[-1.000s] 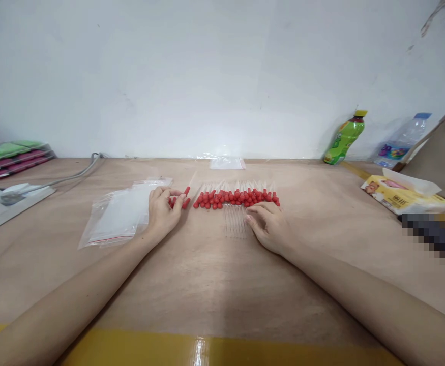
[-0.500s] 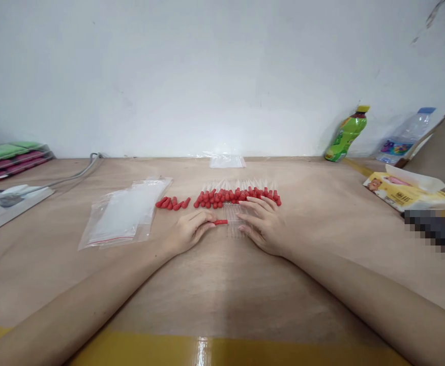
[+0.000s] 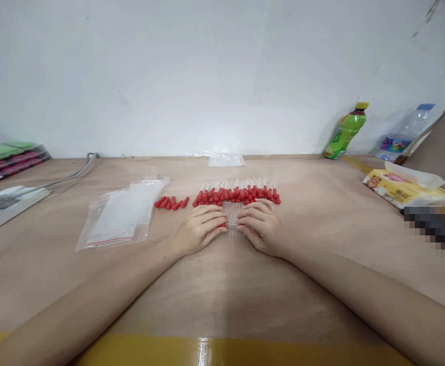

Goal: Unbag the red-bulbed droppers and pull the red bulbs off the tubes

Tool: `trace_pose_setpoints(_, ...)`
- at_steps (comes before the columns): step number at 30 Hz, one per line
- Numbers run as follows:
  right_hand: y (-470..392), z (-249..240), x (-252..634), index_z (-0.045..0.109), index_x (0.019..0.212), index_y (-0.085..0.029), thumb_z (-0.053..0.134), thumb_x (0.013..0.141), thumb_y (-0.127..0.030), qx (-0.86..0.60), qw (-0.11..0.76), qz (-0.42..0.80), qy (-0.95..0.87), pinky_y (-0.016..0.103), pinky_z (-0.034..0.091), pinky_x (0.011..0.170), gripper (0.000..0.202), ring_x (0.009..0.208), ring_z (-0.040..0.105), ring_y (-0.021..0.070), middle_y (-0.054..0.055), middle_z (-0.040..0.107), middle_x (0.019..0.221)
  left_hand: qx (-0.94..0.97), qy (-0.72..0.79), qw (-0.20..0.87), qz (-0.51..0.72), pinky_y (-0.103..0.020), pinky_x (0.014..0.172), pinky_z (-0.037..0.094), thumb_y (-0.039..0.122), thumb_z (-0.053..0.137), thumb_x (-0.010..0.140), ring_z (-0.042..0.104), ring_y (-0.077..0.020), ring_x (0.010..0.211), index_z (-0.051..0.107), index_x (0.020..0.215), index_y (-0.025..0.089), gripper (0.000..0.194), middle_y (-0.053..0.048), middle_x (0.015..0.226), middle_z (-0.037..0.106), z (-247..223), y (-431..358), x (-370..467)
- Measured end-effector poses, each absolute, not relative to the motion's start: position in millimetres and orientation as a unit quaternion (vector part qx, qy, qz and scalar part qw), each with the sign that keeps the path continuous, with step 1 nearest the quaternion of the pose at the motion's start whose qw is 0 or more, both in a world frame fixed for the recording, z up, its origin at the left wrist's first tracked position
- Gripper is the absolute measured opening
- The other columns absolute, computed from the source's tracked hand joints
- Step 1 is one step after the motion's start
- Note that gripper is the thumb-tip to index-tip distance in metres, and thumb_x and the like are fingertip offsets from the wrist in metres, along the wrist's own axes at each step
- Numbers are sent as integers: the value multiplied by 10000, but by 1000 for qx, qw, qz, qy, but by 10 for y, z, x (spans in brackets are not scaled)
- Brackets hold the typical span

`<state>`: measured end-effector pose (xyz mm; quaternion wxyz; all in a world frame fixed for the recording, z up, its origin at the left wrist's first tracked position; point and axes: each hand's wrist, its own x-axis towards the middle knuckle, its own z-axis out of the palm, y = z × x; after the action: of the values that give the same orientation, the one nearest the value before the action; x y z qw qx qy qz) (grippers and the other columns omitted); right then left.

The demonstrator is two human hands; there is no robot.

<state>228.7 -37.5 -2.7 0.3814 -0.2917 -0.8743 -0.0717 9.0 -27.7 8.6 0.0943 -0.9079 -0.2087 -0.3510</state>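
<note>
1. Red, rubbery-looking bulb [image 3: 224, 224]: it sits in the person's left hand [image 3: 201, 231], pinched between thumb and forefinger, with only its end showing.
2. The right hand [image 3: 262, 227] faces it across a narrow gap, palm down, fingers curled and slightly spread, thumb and forefinger close together. From where I stand, I cannot tell whether they grip anything.
3. Between the two hands, a bundle of thin, clear, glass-like tubes [image 3: 233, 212] lies side by side, long axes running away from the person. The bulb is at their left edge; its long axis seems to run left to right, across theirs, towards the right hand.
4. Just beyond the hands, a dense row of red-bulbed droppers [image 3: 241, 194] has whitish tips pointing to the pale wall [image 3: 222, 81].
5. Farther left on the brown counter [image 3: 191, 300] are several loose red bulbs [image 3: 171, 203], then flat, clear plastic bags [image 3: 111, 216].
</note>
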Motion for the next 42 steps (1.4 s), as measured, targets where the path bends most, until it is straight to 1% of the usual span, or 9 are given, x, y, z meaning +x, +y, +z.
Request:
trace_pose_setpoints(4, -361, -76, 2259, 629, 941, -217, 486, 861, -310, -292, 371, -59, -880, 427, 323, 975, 188, 1016, 556, 180, 34, 675, 971, -906, -211, 97, -354, -369, 828, 506, 236, 556, 820, 594, -197, 984, 616, 974, 179, 175, -70, 970, 673, 70, -278, 107)
trace_pose_setpoints(9, -313, -160, 2228, 616, 982, -200, 471, 870, -249, -261, 392, -40, -881, 381, 391, 965, 189, 1029, 569, 152, 39, 665, 1020, -903, -205, 108, -360, -367, 869, 503, 237, 559, 819, 598, -192, 999, 602, 1015, 171, 211, -79, 1009, 665, 49, -291, 116)
trace_pose_setpoints(14, -309, -146, 2210, 615, 980, -205, 476, 867, -246, -237, 415, -29, -878, 363, 435, 938, 184, 983, 600, 149, 46, 667, 1014, -905, -198, 125, -356, -355, 901, 491, 234, 554, 824, 600, -177, 1002, 595, 1021, 177, 209, -69, 1041, 657, 24, -294, 130)
trace_pose_setpoints(19, -351, -112, 2211, 606, 947, -191, 444, 869, -190, -214, 406, -23, -888, 349, 440, 946, 180, 960, 609, 141, 48, 670, 989, -913, -187, 132, -336, -341, 944, 457, 204, 542, 826, 581, -170, 1036, 596, 999, 162, 186, -68, 1061, 649, 64, -316, 146)
trace_pose_setpoints(25, -390, -91, 2214, 590, 836, -183, 406, 880, -181, -220, 379, -33, -898, 347, 420, 987, 189, 907, 627, 137, 33, 679, 831, -927, -191, 125, -298, -368, 983, 408, 194, 496, 845, 575, -177, 1049, 614, 923, 173, 142, -45, 1001, 673, 124, -339, 132)
trace_pose_setpoints(28, -396, -83, 2216, 581, 823, -179, 403, 881, -175, -216, 383, -35, -898, 334, 420, 991, 187, 899, 629, 137, 34, 675, 821, -930, -196, 116, -290, -376, 997, 392, 187, 492, 848, 565, -179, 1064, 611, 917, 163, 139, -47, 985, 677, 115, -334, 118)
trace_pose_setpoints(32, -393, -85, 2230, 574, 839, -182, 405, 878, -167, -214, 383, -41, -898, 345, 422, 992, 174, 907, 626, 140, 31, 675, 824, -931, -194, 104, -293, -377, 1004, 388, 187, 487, 851, 558, -176, 1074, 607, 925, 158, 144, -51, 998, 672, 101, -333, 97)
trace_pose_setpoints(36, -394, -101, 2240, 578, 875, -160, 447, 857, -148, -200, 400, -59, -892, 340, 424, 990, 132, 943, 614, 149, 58, 674, 893, -930, -192, 97, -297, -373, 1002, 397, 190, 491, 849, 554, -179, 1081, 608, 927, 148, 147, -57, 978, 675, 105, -343, 74)
trace_pose_setpoints(42, -416, -134, 2267, 575, 951, -160, 472, 847, -135, -189, 409, -76, -889, 349, 423, 987, 149, 984, 596, 153, 59, 673, 921, -930, -179, 111, -301, -361, 994, 411, 189, 503, 846, 557, -174, 1074, 591, 947, 142, 142, -60, 991, 669, 73, -371, 54)
